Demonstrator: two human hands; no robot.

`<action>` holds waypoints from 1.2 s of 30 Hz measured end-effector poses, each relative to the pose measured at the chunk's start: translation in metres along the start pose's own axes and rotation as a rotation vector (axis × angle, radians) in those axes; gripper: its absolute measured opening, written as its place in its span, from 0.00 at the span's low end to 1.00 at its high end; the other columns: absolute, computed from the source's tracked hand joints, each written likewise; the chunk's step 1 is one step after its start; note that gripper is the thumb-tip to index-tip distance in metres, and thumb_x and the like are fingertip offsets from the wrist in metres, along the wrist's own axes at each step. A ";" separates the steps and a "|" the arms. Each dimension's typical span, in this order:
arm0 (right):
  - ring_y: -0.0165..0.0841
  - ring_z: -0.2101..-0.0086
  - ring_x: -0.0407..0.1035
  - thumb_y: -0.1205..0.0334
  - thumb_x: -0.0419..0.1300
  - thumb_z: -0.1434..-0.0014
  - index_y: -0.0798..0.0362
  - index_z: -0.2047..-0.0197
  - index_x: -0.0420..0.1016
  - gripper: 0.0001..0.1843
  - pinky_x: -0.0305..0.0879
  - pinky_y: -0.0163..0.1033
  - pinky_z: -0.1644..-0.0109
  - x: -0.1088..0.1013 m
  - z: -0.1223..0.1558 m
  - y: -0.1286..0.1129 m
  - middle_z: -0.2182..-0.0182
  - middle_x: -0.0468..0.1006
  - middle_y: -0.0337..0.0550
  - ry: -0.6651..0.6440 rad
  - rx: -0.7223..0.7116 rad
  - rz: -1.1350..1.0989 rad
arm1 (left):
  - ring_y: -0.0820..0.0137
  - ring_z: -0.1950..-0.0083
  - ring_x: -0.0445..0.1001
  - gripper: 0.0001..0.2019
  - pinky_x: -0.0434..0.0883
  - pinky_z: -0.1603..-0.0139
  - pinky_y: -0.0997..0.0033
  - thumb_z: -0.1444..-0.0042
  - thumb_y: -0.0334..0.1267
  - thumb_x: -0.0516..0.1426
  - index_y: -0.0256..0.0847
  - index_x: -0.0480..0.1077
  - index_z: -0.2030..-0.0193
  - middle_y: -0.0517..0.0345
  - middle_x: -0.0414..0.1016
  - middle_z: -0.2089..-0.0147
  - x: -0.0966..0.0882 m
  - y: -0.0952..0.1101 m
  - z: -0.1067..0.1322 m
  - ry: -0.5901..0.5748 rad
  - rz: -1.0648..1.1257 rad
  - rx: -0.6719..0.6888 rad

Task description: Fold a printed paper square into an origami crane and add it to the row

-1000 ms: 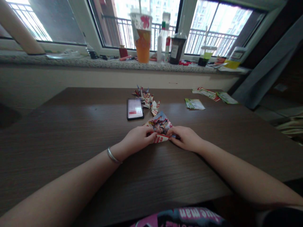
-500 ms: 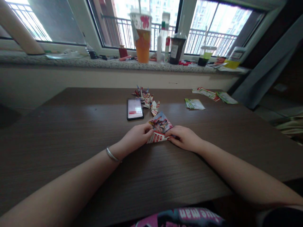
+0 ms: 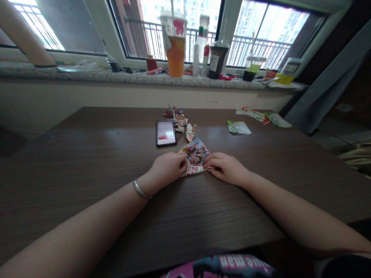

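Observation:
A folded piece of colourful printed paper (image 3: 195, 156) lies on the dark wooden table (image 3: 87, 162) in front of me. My left hand (image 3: 168, 168), with a silver bangle on the wrist, pinches the paper's left edge with curled fingers. My right hand (image 3: 226, 168) presses and grips the paper's right edge, fingers closed on it. Both hands rest on the tabletop with the paper between them.
A phone (image 3: 165, 133) lies just beyond the paper. Behind it sit several folded paper cranes (image 3: 181, 120). Leaflets (image 3: 238, 127) and more flyers (image 3: 262, 116) lie at the right back. Drink cups (image 3: 175, 44) and bottles (image 3: 199, 48) stand on the stone windowsill.
The paper has been folded lower and flatter against the table. My left fingers moved from the lower corner up along the left edge; my right hand stays in place.

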State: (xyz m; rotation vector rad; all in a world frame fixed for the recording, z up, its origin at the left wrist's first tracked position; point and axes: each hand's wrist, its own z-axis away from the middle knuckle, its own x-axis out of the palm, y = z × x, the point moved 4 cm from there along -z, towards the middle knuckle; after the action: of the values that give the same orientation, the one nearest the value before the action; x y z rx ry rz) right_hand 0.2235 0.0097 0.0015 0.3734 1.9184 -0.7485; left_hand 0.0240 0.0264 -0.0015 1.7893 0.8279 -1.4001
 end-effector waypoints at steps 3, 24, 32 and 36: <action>0.33 0.55 0.71 0.64 0.56 0.38 0.48 0.58 0.78 0.09 0.69 0.41 0.51 0.000 0.001 0.000 0.57 0.78 0.42 0.007 0.006 0.030 | 0.70 0.70 0.69 0.11 0.57 0.73 0.72 0.41 0.43 0.51 0.40 0.69 0.69 0.56 0.74 0.69 0.001 -0.001 0.000 0.006 -0.016 -0.010; 0.34 0.59 0.70 0.60 0.54 0.36 0.46 0.58 0.79 0.12 0.67 0.39 0.56 0.002 0.001 -0.001 0.59 0.79 0.41 -0.042 -0.010 0.208 | 0.70 0.71 0.70 0.09 0.56 0.73 0.73 0.43 0.43 0.53 0.40 0.69 0.68 0.57 0.75 0.70 -0.002 -0.002 -0.002 -0.031 0.023 -0.035; 0.35 0.59 0.70 0.59 0.54 0.35 0.46 0.57 0.79 0.12 0.66 0.39 0.58 0.001 0.001 -0.005 0.59 0.79 0.42 -0.051 -0.014 0.275 | 0.70 0.73 0.68 0.08 0.55 0.74 0.73 0.43 0.42 0.53 0.41 0.67 0.68 0.58 0.73 0.71 -0.002 -0.003 -0.002 -0.023 0.024 -0.034; 0.35 0.60 0.69 0.59 0.53 0.35 0.47 0.57 0.79 0.13 0.65 0.39 0.58 0.001 0.001 -0.006 0.60 0.79 0.42 -0.052 -0.011 0.293 | 0.70 0.71 0.69 0.07 0.58 0.73 0.73 0.44 0.40 0.55 0.40 0.67 0.60 0.58 0.73 0.68 -0.004 -0.003 -0.001 0.027 0.066 -0.039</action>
State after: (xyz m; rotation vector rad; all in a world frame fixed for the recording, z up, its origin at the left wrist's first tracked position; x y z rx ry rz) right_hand 0.2207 0.0048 0.0024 0.6078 1.7684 -0.5481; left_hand 0.0214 0.0288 0.0022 1.7931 0.7975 -1.3119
